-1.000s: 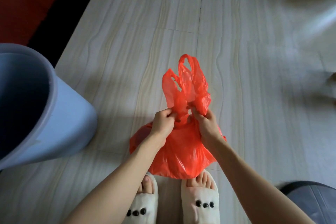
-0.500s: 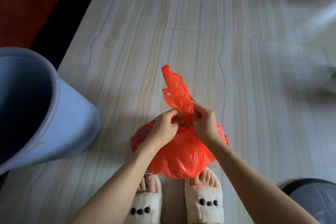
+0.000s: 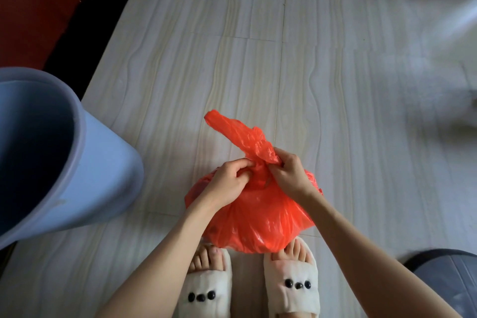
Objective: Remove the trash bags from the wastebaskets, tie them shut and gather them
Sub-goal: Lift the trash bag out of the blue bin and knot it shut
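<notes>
Change: the bag's free handles, seen standing nearly upright half a second earlier, were laid over toward 10 o'clock; the hands were drawn closer about the neck.
Red trash bag (image 3: pixel 258 217): set on the floor just ahead of the toes, at 6 o'clock of centre; its neck was gathered and twisted.
Left hand (image 3: pixel 228 182): fingers were curled round the neck from 9 o'clock.
Right hand (image 3: pixel 290 174): the twisted plastic was pinched from 3 o'clock, thumb and fingers closed on it.
Blue wastebasket (image 3: pixel 108 162): placed at 9 o'clock, well apart from the bag.
Slippers (image 3: pixel 291 284): white, worn at 6 o'clock.
Floor (image 3: pixel 335 85): pale tiles.
</notes>
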`<action>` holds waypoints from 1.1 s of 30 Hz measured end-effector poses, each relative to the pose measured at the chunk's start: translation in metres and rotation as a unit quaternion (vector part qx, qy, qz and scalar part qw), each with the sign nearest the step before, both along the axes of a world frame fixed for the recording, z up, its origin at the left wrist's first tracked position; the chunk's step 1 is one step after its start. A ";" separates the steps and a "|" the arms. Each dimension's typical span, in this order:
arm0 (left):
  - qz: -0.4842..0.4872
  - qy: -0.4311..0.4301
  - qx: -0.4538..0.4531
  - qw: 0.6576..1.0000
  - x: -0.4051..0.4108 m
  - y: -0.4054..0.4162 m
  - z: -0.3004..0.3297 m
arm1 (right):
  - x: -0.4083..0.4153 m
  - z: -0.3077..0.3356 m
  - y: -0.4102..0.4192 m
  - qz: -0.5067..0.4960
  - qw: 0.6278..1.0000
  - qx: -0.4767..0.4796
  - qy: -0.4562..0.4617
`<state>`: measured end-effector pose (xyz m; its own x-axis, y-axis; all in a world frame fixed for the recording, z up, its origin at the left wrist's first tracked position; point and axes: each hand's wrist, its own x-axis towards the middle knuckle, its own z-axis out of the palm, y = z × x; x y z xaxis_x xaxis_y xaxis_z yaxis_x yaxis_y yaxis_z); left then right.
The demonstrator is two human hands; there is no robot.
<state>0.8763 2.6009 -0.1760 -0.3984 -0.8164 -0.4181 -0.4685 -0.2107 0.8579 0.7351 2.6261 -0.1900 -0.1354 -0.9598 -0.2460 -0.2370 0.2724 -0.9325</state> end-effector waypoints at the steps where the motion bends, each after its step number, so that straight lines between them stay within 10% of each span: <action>1: 0.017 0.005 -0.029 0.999 0.000 0.002 -0.002 | -0.001 -0.001 -0.001 0.009 1.000 0.007 0.020; 9: 0.131 -0.026 -0.274 0.952 -0.003 0.011 -0.015 | 0.007 -0.003 -0.007 0.138 0.966 0.077 0.206; 17: 0.086 -0.076 -0.083 0.990 -0.007 0.002 -0.006 | 0.001 -0.003 -0.005 0.023 0.994 0.047 0.096; 25: 0.146 0.272 0.205 0.929 0.006 -0.001 -0.004 | 0.004 -0.005 0.008 0.036 0.993 0.019 0.106; 33: 0.014 0.177 0.091 0.980 0.005 0.006 -0.001 | 0.000 -0.006 0.009 -0.030 0.995 0.097 0.008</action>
<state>0.8814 2.6066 -0.1770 -0.5237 -0.7536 -0.3974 -0.1401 -0.3839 0.9127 0.7351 2.6352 -0.1960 -0.1960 -0.8844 -0.4235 -0.2287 0.4612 -0.8573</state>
